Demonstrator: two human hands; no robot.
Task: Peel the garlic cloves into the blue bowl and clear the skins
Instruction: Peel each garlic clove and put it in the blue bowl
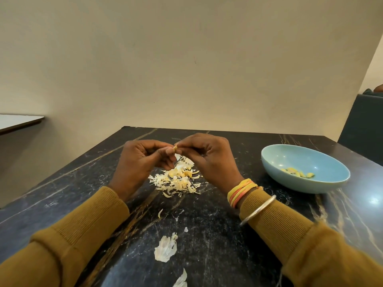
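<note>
**Both hands pinch one garlic clove above the skin pile**

The left hand [141, 162] and the right hand [209, 160] meet above the middle of the dark marbled worktop [217, 235]; between them is a small yellowish garlic clove [175, 149], held clear of the surface; the left fingers [163, 151] are curled in with their tips pinching the clove from the left, and the right fingers [186, 142] are curled over and pinching it from the right; how much skin remains on the clove cannot be told.

Directly below the hands lies a loose pile of skins [178, 179], pale white and yellow flakes spread on the worktop; nearer the person lie stray pieces: a small curled flake [160, 213], a large white husk [165, 248], and another white scrap [181, 280] at the bottom edge of the view.

The blue bowl [300, 158] stands upright on the worktop to the right of the right hand, apart from it and from the pile; a few peeled cloves [298, 172] lie together in its bottom.

Both arms wear mustard-coloured ribbed sleeves [83, 235]; the right wrist carries a bunch of yellow and orange bands [242, 191] and, over the cuff, a silver bangle [259, 210].

A plain beige wall [186, 69] rises behind the worktop; a white surface [18, 121] shows at the left edge, and a dark seat back [364, 125] at the right.
</note>
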